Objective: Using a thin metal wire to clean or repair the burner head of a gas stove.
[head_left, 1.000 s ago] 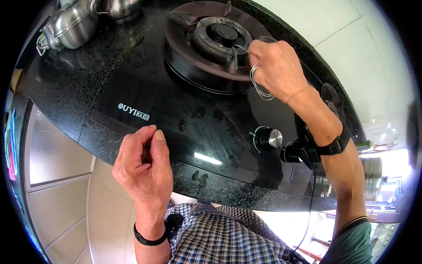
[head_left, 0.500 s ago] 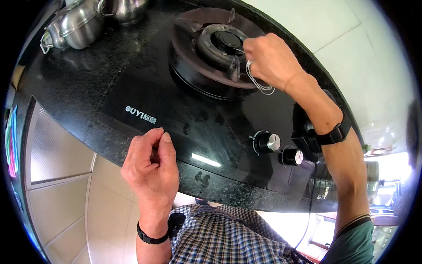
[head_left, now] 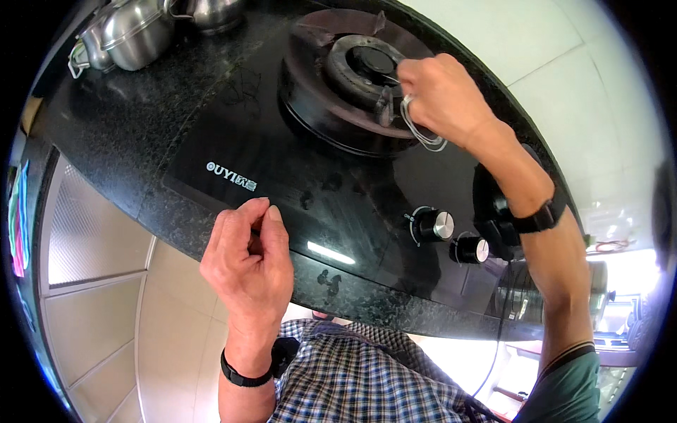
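Observation:
My right hand [head_left: 448, 95] is closed on a thin looped wire [head_left: 431, 143], held over the right side of the gas burner [head_left: 342, 69]. The wire's loops hang below my palm, and a thin end shows between my fingertips and the burner cap [head_left: 376, 60]. Around the burner runs a brown, stained pan support [head_left: 303, 77] with upright prongs. My left hand [head_left: 250, 264] hovers over the front edge of the black glass cooktop [head_left: 338, 225], thumb and forefinger pinched together. Whether anything is between them is too small to make out.
Two control knobs [head_left: 432, 225] [head_left: 471, 249] stand at the cooktop's front right. Steel pots [head_left: 137, 35] sit at the far left of the dark stone counter [head_left: 106, 141]. A black cable [head_left: 499, 331] hangs over the right front edge. White tiles [head_left: 550, 42] lie beyond the counter.
The whole view has shifted slightly. My right hand keeps its hold on the wire at the burner, and my left hand stays pinched in nearly the same place.

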The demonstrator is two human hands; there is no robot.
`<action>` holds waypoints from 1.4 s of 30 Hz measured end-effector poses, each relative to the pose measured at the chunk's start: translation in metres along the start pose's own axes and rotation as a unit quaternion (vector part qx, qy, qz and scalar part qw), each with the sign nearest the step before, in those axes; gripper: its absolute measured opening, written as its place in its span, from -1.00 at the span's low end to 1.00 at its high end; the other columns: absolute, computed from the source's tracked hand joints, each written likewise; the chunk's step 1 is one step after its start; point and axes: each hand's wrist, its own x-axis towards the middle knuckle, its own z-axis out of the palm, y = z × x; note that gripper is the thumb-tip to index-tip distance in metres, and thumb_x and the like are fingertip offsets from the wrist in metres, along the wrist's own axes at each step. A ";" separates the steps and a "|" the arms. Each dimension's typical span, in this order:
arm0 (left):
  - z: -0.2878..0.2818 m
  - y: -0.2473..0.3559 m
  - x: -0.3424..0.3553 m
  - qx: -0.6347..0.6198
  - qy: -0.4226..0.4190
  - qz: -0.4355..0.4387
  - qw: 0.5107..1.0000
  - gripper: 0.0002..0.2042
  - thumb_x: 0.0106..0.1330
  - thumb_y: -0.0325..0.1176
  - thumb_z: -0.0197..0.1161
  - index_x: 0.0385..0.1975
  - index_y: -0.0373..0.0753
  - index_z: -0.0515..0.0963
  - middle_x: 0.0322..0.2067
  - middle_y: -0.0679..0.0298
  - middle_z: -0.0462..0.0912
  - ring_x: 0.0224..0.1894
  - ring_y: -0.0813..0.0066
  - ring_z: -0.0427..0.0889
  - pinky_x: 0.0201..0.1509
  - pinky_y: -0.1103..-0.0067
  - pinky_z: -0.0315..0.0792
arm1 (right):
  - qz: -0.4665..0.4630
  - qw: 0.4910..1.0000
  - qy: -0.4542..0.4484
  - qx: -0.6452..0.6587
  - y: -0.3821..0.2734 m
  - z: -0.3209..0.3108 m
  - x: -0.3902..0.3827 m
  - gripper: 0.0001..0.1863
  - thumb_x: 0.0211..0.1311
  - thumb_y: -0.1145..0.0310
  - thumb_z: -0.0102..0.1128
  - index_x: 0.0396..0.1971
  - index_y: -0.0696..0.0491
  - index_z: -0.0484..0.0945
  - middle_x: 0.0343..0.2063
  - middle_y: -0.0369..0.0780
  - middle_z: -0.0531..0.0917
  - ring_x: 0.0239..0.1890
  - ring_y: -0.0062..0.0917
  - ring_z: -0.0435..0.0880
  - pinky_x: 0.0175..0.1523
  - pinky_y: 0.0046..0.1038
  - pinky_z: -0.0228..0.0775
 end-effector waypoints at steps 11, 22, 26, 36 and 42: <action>0.000 -0.006 -0.002 0.000 -0.002 0.002 1.000 -0.93 0.27 -0.56 0.29 -0.28 -0.35 0.63 -0.52 0.38 0.59 -0.53 0.76 0.45 -0.51 0.76 0.30 | 0.009 0.998 0.012 0.057 -0.002 -0.012 -0.017 -0.92 -0.11 0.56 0.09 -0.66 0.22 0.54 -0.65 0.07 0.55 -0.48 -0.05 0.61 -0.24 -0.16 0.46; 0.000 -0.003 0.000 -0.003 -0.002 -0.014 1.000 -0.94 0.28 -0.56 0.28 -0.29 -0.38 0.63 -0.50 0.35 0.60 -0.51 0.74 0.49 -0.45 0.75 0.35 | 0.011 0.997 0.050 0.058 -0.009 0.002 -0.026 -0.95 -0.06 0.55 0.16 -0.59 0.18 0.59 -0.65 0.01 0.59 -0.48 -0.10 0.65 -0.26 -0.17 0.50; 0.000 -0.003 0.000 0.000 -0.003 -0.012 1.000 -0.94 0.28 -0.56 0.28 -0.29 -0.38 0.62 -0.50 0.35 0.61 -0.50 0.73 0.50 -0.44 0.74 0.37 | 0.032 0.997 0.034 0.058 -0.011 0.005 -0.026 -0.95 -0.07 0.56 0.17 -0.58 0.18 0.60 -0.65 0.01 0.60 -0.48 -0.10 0.66 -0.26 -0.17 0.51; 0.002 -0.003 0.001 0.000 0.013 0.013 1.000 -0.94 0.23 -0.59 0.31 -0.33 -0.37 0.62 -0.57 0.33 0.52 -0.61 0.73 0.44 -0.57 0.74 0.28 | 0.005 0.997 0.064 0.036 -0.009 0.009 -0.026 -0.96 -0.11 0.56 0.17 -0.57 0.19 0.57 -0.69 0.03 0.58 -0.51 -0.07 0.65 -0.31 -0.16 0.52; -0.001 0.000 0.001 0.001 0.002 -0.003 1.000 -0.94 0.25 -0.58 0.30 -0.32 -0.37 0.63 -0.53 0.34 0.56 -0.55 0.74 0.46 -0.50 0.75 0.32 | 0.003 0.997 0.068 0.037 -0.011 0.010 -0.027 -0.96 -0.11 0.56 0.18 -0.58 0.20 0.56 -0.69 0.03 0.57 -0.52 -0.08 0.65 -0.32 -0.16 0.52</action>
